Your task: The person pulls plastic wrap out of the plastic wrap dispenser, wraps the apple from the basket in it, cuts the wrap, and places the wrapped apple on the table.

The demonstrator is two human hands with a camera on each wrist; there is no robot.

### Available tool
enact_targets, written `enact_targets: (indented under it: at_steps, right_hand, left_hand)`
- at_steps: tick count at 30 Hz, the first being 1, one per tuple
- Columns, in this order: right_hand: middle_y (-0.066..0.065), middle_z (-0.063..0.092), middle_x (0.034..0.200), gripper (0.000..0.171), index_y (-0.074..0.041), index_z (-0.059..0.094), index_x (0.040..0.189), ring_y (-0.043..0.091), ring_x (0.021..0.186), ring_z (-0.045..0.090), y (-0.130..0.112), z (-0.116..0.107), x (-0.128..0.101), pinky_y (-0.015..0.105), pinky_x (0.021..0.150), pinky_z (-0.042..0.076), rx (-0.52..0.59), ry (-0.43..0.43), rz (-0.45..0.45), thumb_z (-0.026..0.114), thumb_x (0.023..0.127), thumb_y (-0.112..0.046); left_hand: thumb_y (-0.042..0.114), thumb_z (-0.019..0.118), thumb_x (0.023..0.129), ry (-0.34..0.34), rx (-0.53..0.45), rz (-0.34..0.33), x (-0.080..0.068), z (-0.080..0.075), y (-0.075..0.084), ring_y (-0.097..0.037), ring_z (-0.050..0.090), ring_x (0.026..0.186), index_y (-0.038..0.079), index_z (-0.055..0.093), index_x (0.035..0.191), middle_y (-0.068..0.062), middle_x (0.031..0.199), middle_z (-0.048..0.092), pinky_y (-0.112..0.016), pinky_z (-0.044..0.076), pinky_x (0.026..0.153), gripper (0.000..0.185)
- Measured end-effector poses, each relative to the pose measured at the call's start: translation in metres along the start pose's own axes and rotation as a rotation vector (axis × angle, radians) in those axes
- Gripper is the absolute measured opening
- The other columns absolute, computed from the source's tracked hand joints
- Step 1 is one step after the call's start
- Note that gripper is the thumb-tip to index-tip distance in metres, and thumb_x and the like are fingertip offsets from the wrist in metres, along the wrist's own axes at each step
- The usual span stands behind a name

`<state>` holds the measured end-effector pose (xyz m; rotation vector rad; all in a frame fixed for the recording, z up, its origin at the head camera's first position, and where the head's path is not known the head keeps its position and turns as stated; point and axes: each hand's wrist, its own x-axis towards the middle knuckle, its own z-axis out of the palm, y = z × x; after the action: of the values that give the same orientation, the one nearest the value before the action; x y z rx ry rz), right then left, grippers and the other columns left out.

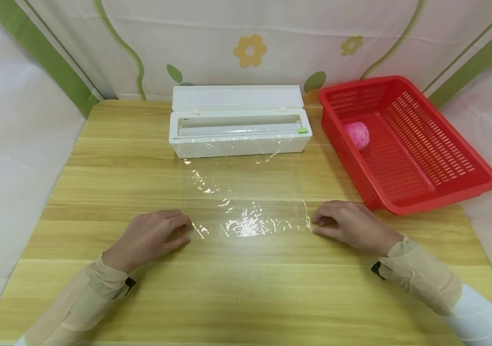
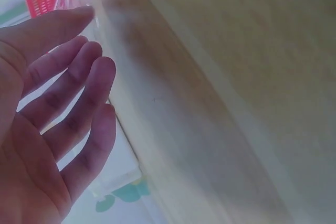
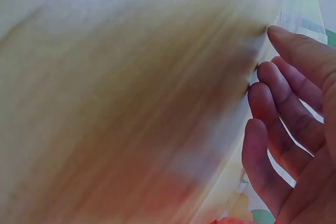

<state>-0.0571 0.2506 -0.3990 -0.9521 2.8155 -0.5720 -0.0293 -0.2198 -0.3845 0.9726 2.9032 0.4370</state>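
A clear sheet of cling film [image 1: 246,211] stretches from the white dispenser box [image 1: 241,146] toward me over the wooden table, wrinkled and shiny along its near edge. Beside the film's near left corner is my left hand [image 1: 153,235]; in the left wrist view its thumb and fingers [image 2: 100,82] are loosely bent and apart, with nothing between them. My right hand [image 1: 351,226] is at the near right corner, its fingertips [image 3: 260,95] down at the table and apart from the thumb. Whether either hand touches the film's edge I cannot tell.
The dispenser's lid [image 1: 237,98] stands raised, showing the film roll [image 1: 237,129] inside and a green slider [image 1: 302,130] at the right end. A red basket [image 1: 401,204] at the right holds a pink ball [image 1: 357,135]. A flowered curtain [image 1: 211,29] hangs behind the table [image 1: 237,298].
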Motion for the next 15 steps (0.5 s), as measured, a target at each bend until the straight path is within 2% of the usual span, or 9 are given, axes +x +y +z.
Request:
enact_targets:
  at_steps: [8,15]
  right_hand:
    - [-0.014,0.076,0.097,0.011,-0.026,0.078,0.1,0.002,0.088,0.069,-0.001,-0.005,0.007,0.032,0.079,0.063,-0.021,0.02,0.027,0.085,0.091,-0.029]
    - [-0.011,0.076,0.095,0.01,-0.024,0.078,0.099,0.005,0.087,0.07,-0.004,-0.011,0.016,0.033,0.077,0.062,-0.023,0.057,0.008,0.083,0.092,-0.029]
  left_hand:
    - [0.023,0.083,0.091,0.041,-0.027,-0.002,0.002,-0.003,-0.001,-0.002,0.061,0.069,0.019,0.076,0.103,0.007,0.099,0.072,-0.019,0.048,0.056,0.014]
    - [0.024,0.084,0.09,0.024,-0.044,-0.017,0.003,-0.002,0.0,0.001,0.053,0.066,0.02,0.078,0.101,0.006,0.101,0.066,-0.017,0.042,0.052,0.013]
